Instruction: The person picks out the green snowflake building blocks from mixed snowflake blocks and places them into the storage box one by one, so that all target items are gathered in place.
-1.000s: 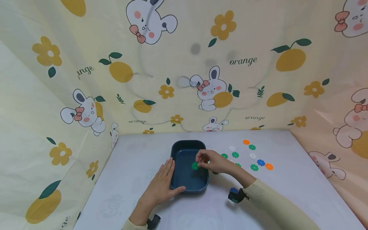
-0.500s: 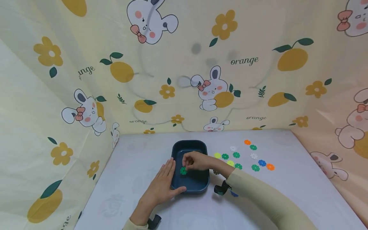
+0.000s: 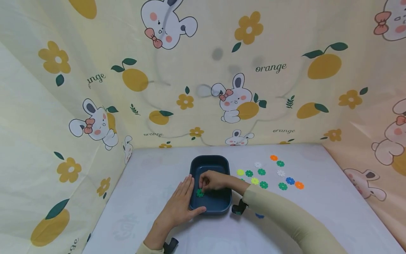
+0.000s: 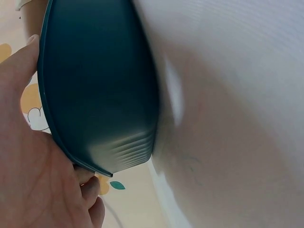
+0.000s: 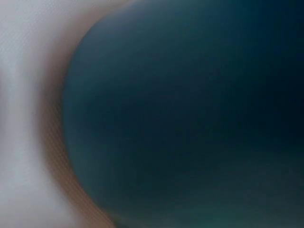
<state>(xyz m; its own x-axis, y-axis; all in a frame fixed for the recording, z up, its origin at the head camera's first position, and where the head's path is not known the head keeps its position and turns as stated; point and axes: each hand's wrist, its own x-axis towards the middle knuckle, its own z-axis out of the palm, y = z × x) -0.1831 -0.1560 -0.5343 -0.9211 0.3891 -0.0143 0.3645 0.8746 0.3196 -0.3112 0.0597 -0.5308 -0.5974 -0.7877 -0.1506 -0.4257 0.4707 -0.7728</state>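
Observation:
A dark blue rectangular bin (image 3: 210, 162) stands on the table. My left hand (image 3: 178, 203) rests along its left rim with straight fingers, the thumb at the near corner. The left wrist view shows this hand (image 4: 38, 175) against the wall of the bin (image 4: 99, 85). Inside the bin, my right hand (image 3: 214, 180) pinches a small green flower-shaped disc (image 3: 200, 193) between thumb and fingertips, low and near the left side. Whether the disc touches the bottom I cannot tell. The right wrist view is filled by the blurred bin (image 5: 180, 114), with no hand visible.
Right of the bin lie several flower-shaped discs: green (image 3: 261, 171), yellow (image 3: 240, 172), white (image 3: 281, 173), orange (image 3: 299, 185) and blue (image 3: 290, 180). Another blue disc (image 3: 259, 215) lies below the right forearm. A patterned cloth (image 3: 203, 106) hangs behind the white table (image 3: 152, 169).
My right hand has moved left and down into the bin with the green flower-shaped disc. Yellow discs behind its earlier place now show. My left hand has stayed on the rim.

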